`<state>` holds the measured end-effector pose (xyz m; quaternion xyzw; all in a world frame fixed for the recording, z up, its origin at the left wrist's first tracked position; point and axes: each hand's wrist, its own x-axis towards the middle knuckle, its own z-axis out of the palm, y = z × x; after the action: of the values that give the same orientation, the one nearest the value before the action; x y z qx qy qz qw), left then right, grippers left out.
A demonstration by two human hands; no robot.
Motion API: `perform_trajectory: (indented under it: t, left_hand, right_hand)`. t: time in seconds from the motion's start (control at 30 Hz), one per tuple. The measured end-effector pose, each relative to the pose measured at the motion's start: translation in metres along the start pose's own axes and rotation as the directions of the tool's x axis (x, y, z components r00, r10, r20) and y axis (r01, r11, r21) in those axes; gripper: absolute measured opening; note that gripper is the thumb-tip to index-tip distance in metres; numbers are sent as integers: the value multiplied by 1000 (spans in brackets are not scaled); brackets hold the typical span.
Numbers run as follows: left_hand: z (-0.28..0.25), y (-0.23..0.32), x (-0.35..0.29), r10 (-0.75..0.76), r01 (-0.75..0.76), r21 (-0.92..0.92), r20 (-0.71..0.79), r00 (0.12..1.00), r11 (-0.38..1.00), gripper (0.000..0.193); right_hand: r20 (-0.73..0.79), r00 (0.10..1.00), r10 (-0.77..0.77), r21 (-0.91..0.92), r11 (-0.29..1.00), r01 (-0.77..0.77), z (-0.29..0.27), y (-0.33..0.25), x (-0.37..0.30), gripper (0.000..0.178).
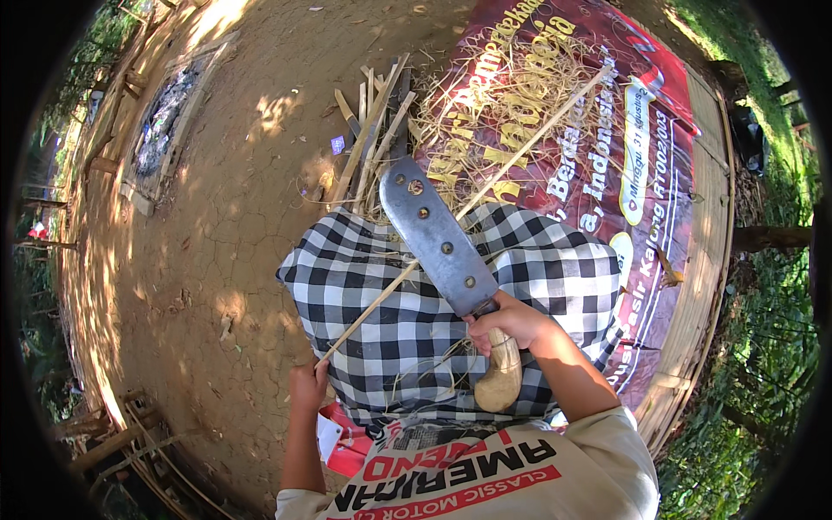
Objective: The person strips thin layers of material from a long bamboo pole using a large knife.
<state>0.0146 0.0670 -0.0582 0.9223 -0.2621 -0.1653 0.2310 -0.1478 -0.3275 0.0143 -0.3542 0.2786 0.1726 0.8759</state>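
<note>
The person sits on the ground with a black-and-white checked cloth (407,329) spread over the lap. The right hand (511,322) is wrapped tight around the pale wooden handle (501,374) of a big cleaver-like knife (438,238); the broad dark blade runs up and away from that hand, leaning to the left, with a row of small holes along it. The left hand (308,386) sits low on the other side of the lap, fingers pinched closed on the near end of a long thin bamboo strip (485,186). From that hand the strip slants up and to the right, passes under the blade about midway between the two hands, and carries on well beyond the knife tip over the printed red banner (624,147) that lies on the ground. The blade appears to rest against the strip where they cross, though I cannot tell how deep it bites.

Beyond the knife tip, farther from both hands, lies a bundle of split bamboo sticks (373,130) and a loose tangle of thin pale shavings (511,87) scattered over the banner. To the left of the left hand is bare, cracked dirt ground (217,217) dappled with sun. Past the banner on the right-hand side runs a woven bamboo mat (711,217).
</note>
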Motion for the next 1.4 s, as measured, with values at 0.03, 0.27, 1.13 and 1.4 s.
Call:
perform_trajectory:
  t: [0.03,0.27,1.13,1.4]
  left_hand:
    - [-1,0,1,-4,4,4,5,1000,1000,30]
    - [-2,14,1,-20,20,44,14,1000,999,30]
    - [4,0,-6,-77,77,46,10,997,996,33]
    - [0,14,1,-34,33,62,20,999,998,26]
  right_hand:
    - [29,1000,6,56,998,-7,-1,0,-3,18]
    - [-173,957,-232,-168,965,203,1,-18,-15,19]
    - [96,993,-65,-46,996,70,8,3,-6,17]
    - [-271,917,-292,-258,940,223,5,-20,-7,11]
